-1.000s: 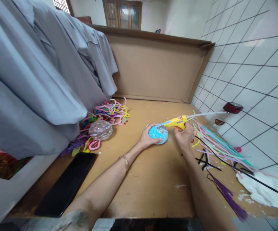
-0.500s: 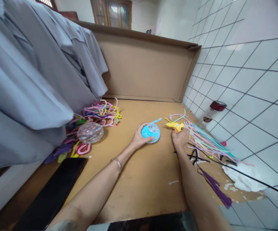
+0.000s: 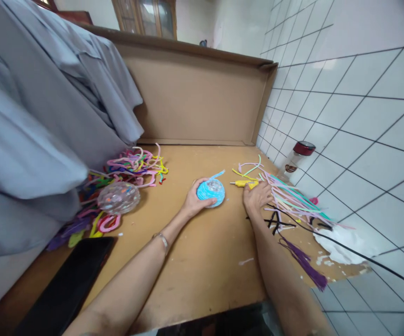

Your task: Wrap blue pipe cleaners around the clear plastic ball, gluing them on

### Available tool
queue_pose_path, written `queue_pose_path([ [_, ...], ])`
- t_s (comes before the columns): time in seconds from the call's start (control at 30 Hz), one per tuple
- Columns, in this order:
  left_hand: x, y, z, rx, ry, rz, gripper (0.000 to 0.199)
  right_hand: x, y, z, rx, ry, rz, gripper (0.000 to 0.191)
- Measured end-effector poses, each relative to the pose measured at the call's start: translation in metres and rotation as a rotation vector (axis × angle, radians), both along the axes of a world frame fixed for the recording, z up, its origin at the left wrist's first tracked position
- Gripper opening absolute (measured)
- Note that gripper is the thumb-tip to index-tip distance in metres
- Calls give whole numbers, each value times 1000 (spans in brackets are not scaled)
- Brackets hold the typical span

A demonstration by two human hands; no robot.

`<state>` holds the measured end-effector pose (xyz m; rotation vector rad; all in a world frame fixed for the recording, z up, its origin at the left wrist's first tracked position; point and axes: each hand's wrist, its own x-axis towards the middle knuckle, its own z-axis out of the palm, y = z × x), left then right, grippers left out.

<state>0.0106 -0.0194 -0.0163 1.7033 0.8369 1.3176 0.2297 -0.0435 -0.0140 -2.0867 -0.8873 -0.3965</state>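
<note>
My left hand (image 3: 195,199) is closed around a clear, faceted ball-shaped object (image 3: 215,186) wrapped in light blue fuzzy pipe cleaner (image 3: 212,198). A loose blue end sticks up from its far side, and the bare clear top faces me. To its right, my right hand (image 3: 257,197) is on a yellow hot glue gun (image 3: 241,183) low over the table, its nozzle pointing left toward the ball. The gun's handle is hidden under my fingers. Just beyond that hand lies a bundle of pastel pipe cleaners (image 3: 293,193).
A tangle of colourful pipe cleaners (image 3: 132,165), another clear faceted ball (image 3: 118,197) and a black phone (image 3: 69,280) lie left. Right are black strips (image 3: 275,221), a purple tassel (image 3: 303,261), white tissue (image 3: 342,245), a red-lidded jar (image 3: 298,158) and a cord. A cardboard panel (image 3: 195,93) stands behind.
My right hand has lowered and turned the glue gun flatter, close to the table. My left hand still holds the blue-wrapped ball. The whole view has shifted slightly.
</note>
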Motion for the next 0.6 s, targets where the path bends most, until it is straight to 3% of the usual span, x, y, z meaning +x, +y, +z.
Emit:
queue_pose_path([
  [0.1,1,1,-1,15,5,3,72,-5,0,8,114,-16,90,39],
  [0.17,2,1,-2,30,-1,6,72,-13,-1,16,223,-10,236,39],
  [0.27,3,0,-3,75,9,0,70,-31,-5,29,396,56,608,41],
  [0.37,4,-1,-2,133,31,8,68,-49,-15,41,423,64,974,46],
  [0.47,5,-1,-2,170,50,14,67,-61,-24,50,405,88,1107,43],
  [0.6,5,-1,-2,214,60,1,66,-67,-27,53,397,175,1158,20],
])
